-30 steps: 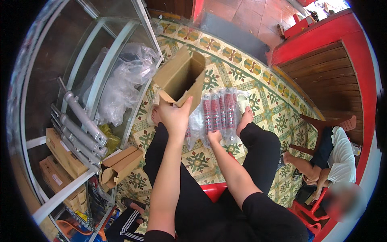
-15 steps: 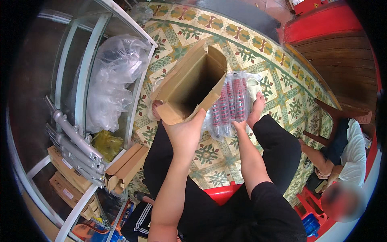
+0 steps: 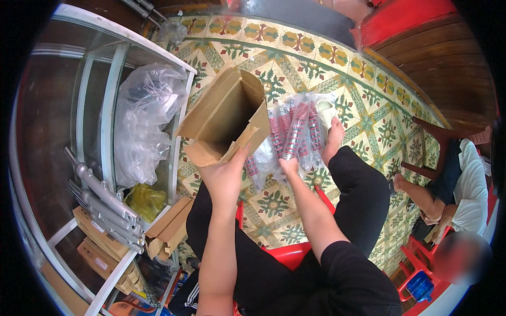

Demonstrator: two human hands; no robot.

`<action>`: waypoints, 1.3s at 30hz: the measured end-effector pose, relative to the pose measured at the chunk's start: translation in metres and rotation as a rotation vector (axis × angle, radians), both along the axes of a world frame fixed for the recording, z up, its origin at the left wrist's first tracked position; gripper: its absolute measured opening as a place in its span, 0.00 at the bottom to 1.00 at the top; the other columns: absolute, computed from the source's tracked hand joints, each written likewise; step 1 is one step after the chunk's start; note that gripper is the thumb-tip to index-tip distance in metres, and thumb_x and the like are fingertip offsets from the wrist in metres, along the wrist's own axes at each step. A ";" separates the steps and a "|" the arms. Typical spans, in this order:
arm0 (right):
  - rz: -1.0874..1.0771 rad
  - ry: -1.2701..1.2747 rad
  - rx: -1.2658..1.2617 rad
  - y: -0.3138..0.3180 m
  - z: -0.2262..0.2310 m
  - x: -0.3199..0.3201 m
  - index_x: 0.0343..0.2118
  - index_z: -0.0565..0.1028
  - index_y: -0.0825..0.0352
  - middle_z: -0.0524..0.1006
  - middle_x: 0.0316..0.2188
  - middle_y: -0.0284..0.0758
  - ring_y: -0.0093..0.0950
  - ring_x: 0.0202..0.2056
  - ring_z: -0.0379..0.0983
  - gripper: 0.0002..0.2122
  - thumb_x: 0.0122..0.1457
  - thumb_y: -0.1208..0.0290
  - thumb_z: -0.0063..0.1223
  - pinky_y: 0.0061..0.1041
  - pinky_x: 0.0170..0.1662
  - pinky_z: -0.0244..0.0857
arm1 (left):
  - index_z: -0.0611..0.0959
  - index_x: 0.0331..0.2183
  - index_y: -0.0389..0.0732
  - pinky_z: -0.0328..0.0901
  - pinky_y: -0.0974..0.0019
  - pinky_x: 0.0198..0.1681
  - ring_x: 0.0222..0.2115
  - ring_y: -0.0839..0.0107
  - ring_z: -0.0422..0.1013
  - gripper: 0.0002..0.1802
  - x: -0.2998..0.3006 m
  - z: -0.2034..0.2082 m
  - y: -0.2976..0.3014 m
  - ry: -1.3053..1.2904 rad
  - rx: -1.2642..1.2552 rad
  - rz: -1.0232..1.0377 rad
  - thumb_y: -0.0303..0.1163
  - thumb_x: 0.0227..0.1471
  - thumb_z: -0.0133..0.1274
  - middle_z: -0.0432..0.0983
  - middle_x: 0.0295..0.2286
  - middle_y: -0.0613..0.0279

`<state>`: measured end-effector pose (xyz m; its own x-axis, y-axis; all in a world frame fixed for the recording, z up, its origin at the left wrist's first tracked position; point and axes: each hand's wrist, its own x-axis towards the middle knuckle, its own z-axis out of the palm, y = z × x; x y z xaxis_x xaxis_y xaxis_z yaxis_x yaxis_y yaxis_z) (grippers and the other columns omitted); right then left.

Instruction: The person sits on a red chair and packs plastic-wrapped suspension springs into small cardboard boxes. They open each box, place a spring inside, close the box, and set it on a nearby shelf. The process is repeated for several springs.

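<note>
My left hand point(image 3: 227, 176) grips the near end of an open brown cardboard box point(image 3: 224, 118), held tilted above the patterned tile floor with its mouth facing me. My right hand point(image 3: 289, 166) holds the lower end of a clear plastic bag of red-and-silver spring shock absorbers point(image 3: 296, 131), which lies on the floor just right of the box. I sit on a red plastic stool point(image 3: 287, 253), in black trousers, with my bare right foot point(image 3: 333, 138) beside the bag.
A glass display cabinet point(image 3: 105, 131) on the left holds crumpled plastic bags, silver metal tubes point(image 3: 103, 203) and flat brown boxes point(image 3: 168, 226). Another person point(image 3: 453, 189) sits at the right by a wooden chair. A red wooden step lies at the upper right.
The box has risen and swung further toward me in my left hand. My right hand has stayed on the bag of shock absorbers.
</note>
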<state>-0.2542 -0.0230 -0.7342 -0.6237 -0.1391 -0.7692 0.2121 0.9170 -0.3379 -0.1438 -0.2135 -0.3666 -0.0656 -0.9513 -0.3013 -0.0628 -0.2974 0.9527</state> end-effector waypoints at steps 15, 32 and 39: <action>-0.221 -0.107 -0.231 0.000 0.119 0.051 0.31 0.77 0.79 0.79 0.28 0.42 0.33 0.30 0.75 0.17 0.40 0.70 0.58 0.32 0.36 0.67 | 0.75 0.44 0.29 0.66 0.66 0.46 0.40 0.68 0.73 0.28 0.053 0.040 0.013 0.099 -0.294 0.206 0.20 0.38 0.67 0.76 0.41 0.55; 0.594 -0.220 -0.756 -0.014 0.404 0.007 0.31 0.74 0.67 0.73 0.24 0.30 0.25 0.26 0.69 0.10 0.43 0.73 0.56 0.27 0.32 0.63 | 0.60 0.58 0.37 0.59 0.62 0.56 0.50 0.66 0.64 0.42 0.199 0.285 0.137 0.277 -0.896 0.543 0.19 0.45 0.63 0.65 0.51 0.56; 1.124 0.091 -1.046 0.096 0.492 -0.040 0.40 0.76 0.66 0.79 0.32 0.39 0.27 0.35 0.76 0.16 0.44 0.73 0.57 0.29 0.41 0.68 | 0.60 0.58 0.38 0.59 0.61 0.57 0.52 0.65 0.63 0.37 0.238 0.276 0.164 0.328 -0.893 0.636 0.24 0.50 0.60 0.64 0.53 0.57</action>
